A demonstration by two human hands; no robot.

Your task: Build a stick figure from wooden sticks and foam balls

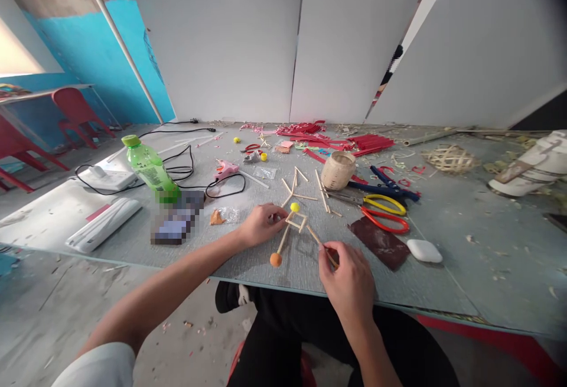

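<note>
A small frame of thin wooden sticks (pixel 296 221) stands near the table's front edge, with a yellow ball (pixel 295 207) at its top and an orange ball (pixel 276 259) at the lower end of one stick. My left hand (pixel 264 223) is at the frame's left side, its fingers curled and close to the yellow ball; what they grip is too small to make out. To the right, my right hand (pixel 348 272) pinches a thin wooden stick (pixel 314 235) that slants up toward the frame's right corner.
Loose sticks (pixel 296 189) lie behind the frame. Right of them are a round woven container (pixel 338 170), orange-handled scissors (pixel 386 221), brown sandpaper (pixel 378 241) and a white case (pixel 424 251). A green bottle (pixel 150 168), pink glue gun (pixel 225 169) and cables are left.
</note>
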